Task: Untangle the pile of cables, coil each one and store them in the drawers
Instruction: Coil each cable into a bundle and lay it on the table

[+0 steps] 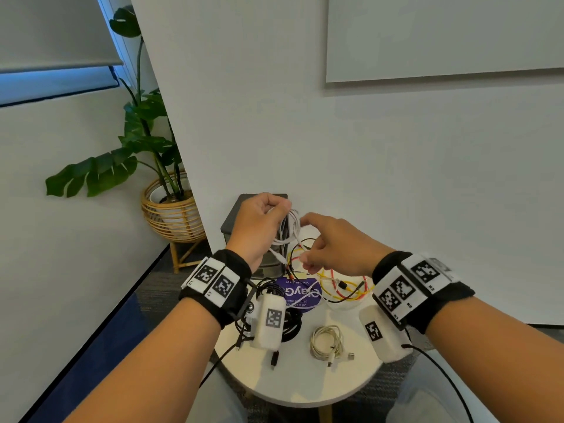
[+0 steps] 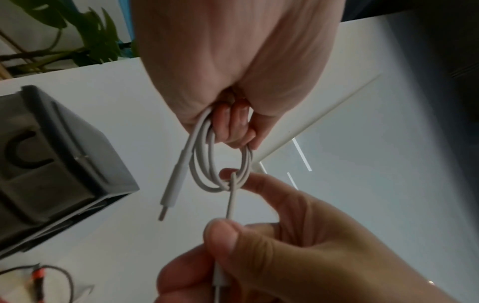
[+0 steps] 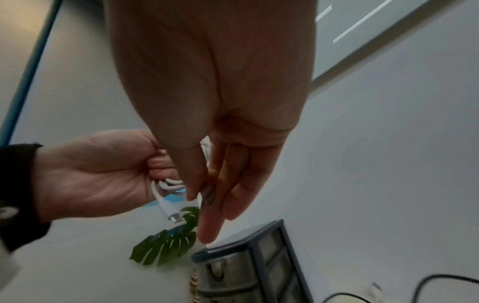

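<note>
Nearest on the round table (image 1: 305, 389): 1 beige coil (image 1: 326, 341), 1 black coil (image 1: 290, 323). Beyond, 1 red/yellow/black wire tangle (image 1: 341, 285). White cable (image 2: 220, 164) is gripped as loops by left hand (image 1: 259, 227), its tail pinched by right hand (image 1: 332, 245), above 1 drawer unit (image 3: 249, 264) at the wall. Plant (image 1: 143, 141) stands far left.

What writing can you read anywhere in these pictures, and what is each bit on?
"clayG", upside down, partly covered by cables: on the purple round sticker on the table.
Smaller white lines below it on the sticker: too blurred to read.
Tiny characters beside the square black-and-white codes on the wristbands: too small to read.
Wrist views: no text.
</note>
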### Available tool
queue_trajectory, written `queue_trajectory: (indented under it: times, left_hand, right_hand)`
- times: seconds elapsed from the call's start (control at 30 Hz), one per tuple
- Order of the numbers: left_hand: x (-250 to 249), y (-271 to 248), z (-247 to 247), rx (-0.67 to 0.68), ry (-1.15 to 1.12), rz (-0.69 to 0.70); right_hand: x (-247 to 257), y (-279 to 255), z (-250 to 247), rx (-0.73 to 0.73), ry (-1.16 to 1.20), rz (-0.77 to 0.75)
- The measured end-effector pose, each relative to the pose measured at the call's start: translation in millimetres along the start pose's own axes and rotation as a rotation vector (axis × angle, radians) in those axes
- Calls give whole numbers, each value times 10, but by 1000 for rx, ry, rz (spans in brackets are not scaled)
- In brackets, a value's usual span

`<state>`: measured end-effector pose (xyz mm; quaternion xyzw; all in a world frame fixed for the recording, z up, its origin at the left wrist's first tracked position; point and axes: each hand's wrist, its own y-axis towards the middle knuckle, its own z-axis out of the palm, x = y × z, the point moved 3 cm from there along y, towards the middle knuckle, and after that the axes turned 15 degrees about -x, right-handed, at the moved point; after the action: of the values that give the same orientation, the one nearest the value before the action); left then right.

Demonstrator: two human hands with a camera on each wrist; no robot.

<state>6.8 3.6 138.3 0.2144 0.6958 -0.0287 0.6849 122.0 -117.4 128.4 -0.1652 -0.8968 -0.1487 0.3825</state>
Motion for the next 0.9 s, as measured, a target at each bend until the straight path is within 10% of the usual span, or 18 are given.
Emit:
queue_trajectory:
  times: [0.5, 0.9]
  left_hand:
    - [-155, 17, -83, 53, -59, 3]
    - [-49, -46, -216, 280, -140, -125]
  right_hand:
    - [181, 228, -50, -358, 341, -116]
    - [184, 179, -192, -267, 361, -143]
